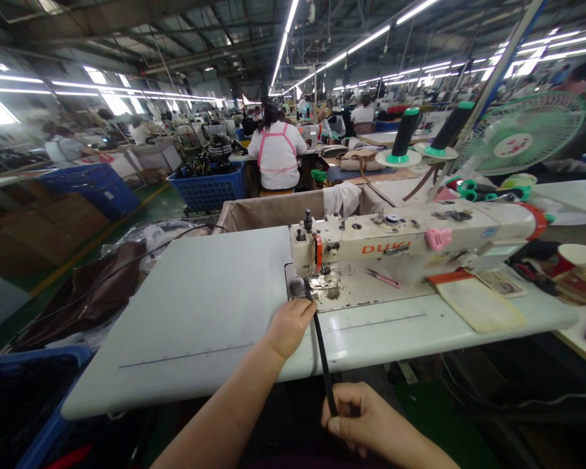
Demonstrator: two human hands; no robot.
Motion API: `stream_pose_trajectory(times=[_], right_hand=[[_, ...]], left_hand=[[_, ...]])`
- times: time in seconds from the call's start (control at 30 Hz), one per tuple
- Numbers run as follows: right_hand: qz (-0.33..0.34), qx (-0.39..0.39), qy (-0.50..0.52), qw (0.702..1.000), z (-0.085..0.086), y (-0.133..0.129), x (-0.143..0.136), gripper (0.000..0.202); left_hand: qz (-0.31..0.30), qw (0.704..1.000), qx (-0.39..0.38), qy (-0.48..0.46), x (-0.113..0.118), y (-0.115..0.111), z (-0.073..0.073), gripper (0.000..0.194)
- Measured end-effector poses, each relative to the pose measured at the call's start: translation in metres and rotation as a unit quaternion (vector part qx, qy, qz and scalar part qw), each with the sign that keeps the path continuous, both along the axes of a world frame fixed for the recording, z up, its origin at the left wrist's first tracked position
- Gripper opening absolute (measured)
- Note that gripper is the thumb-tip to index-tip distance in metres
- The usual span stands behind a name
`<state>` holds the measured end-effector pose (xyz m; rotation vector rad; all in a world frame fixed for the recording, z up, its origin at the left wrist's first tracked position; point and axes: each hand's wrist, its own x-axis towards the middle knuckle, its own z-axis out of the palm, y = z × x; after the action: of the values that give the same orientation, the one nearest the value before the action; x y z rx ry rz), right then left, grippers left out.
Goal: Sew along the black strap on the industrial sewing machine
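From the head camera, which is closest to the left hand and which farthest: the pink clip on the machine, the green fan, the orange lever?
From the left hand:
1. Orange lever, just above it on the sewing machine's needle end.
2. Pink clip, midway along the machine's arm, to the right.
3. Green fan, far right, behind the machine.

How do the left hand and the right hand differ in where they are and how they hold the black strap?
The left hand rests on the white table, at the strap's far end by the sewing machine; the right hand is off the table, below its near edge. The left hand lies knuckles up over the black strap; the right hand pinches its near end between the fingers. Both are bare and touch the same strap.
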<state>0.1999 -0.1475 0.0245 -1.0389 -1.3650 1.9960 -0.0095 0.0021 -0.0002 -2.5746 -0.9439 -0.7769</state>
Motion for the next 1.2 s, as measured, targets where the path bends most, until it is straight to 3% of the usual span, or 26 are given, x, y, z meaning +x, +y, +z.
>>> stream_pose_trajectory(times=[0.2, 0.37, 0.47, 0.67, 0.87, 0.93, 1.0, 1.1, 1.2], right_hand=[[-0.042, -0.059, 0.067, 0.995, -0.009, -0.005, -0.003, 0.058], [-0.058, -0.016, 0.006, 0.998, -0.010, -0.003, -0.005, 0.029], [-0.052, -0.015, -0.011, 0.998, -0.012, -0.001, -0.006, 0.026], [-0.067, -0.072, -0.049, 0.994, -0.019, -0.004, -0.009, 0.022], [-0.097, -0.147, 0.093, 0.980, -0.035, -0.009, -0.008, 0.062], [-0.096, -0.104, 0.073, 0.987, -0.033, -0.009, -0.005, 0.063], [-0.099, 0.016, 0.018, 0.995, -0.022, -0.007, -0.002, 0.061], [-0.100, 0.174, -0.002, 0.980, 0.000, -0.002, 0.005, 0.057], [-0.079, 0.206, 0.034, 0.975, 0.015, 0.002, 0.011, 0.049]], left_hand=[[-0.021, 0.999, -0.036, 0.017, 0.003, -0.002, 0.005, 0.030], [-0.014, 1.000, 0.001, 0.023, 0.002, -0.003, 0.006, 0.019], [0.002, 0.999, 0.032, 0.009, 0.003, -0.004, 0.007, 0.018], [-0.019, 1.000, 0.008, 0.006, 0.005, -0.002, 0.009, 0.023], [-0.006, 1.000, 0.009, 0.020, 0.004, -0.003, 0.011, 0.022], [0.002, 1.000, 0.009, 0.014, 0.005, -0.003, 0.013, 0.022], [0.000, 1.000, 0.005, 0.010, 0.006, -0.004, 0.014, 0.022], [-0.015, 0.999, -0.026, 0.016, 0.006, -0.003, 0.013, 0.024], [-0.039, 0.998, -0.050, 0.014, 0.005, -0.002, 0.008, 0.028]])
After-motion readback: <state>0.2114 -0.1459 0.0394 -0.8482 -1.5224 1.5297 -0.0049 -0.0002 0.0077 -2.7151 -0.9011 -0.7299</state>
